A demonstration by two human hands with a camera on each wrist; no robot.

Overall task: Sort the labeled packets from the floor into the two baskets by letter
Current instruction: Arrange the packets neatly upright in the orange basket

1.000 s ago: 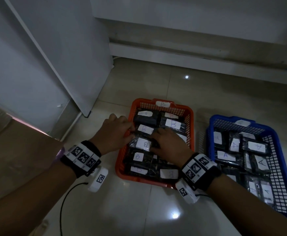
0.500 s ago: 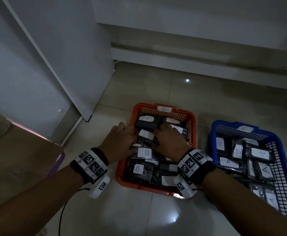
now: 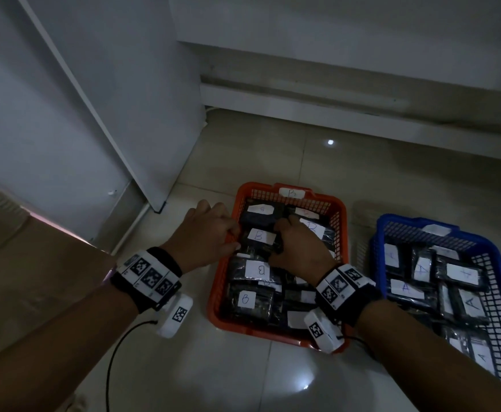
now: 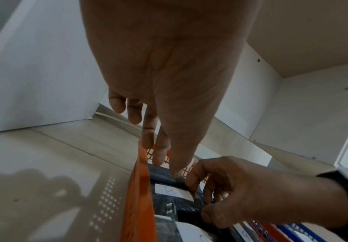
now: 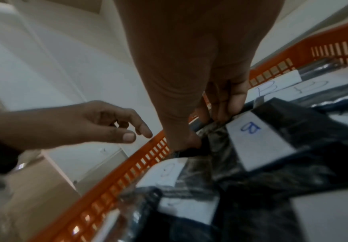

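An orange basket (image 3: pixel 258 331) tagged B holds several dark packets with white B labels. To its right, a blue basket (image 3: pixel 407 224) holds several A packets (image 3: pixel 405 288). My right hand (image 3: pixel 297 248) reaches into the orange basket and pinches the edge of a dark B packet (image 3: pixel 259 236), thumb below and fingers above, as the right wrist view shows at the packet (image 5: pixel 251 135). My left hand (image 3: pixel 210 233) hovers over the orange basket's left rim (image 4: pixel 140 180), its fingers (image 4: pixel 158 157) loose and holding nothing.
A white cabinet door (image 3: pixel 109 114) stands open at the left, with a brown cardboard box (image 3: pixel 35 278) below it. A white ledge (image 3: pixel 362 105) runs along the back. The baskets sit on glossy floor tiles (image 3: pixel 273 162). A cable (image 3: pixel 115 352) trails from my left wrist.
My left hand has come off the packets and drawn back to the orange basket's left rim. My right hand has moved toward the basket's far end and keeps hold of a B packet.
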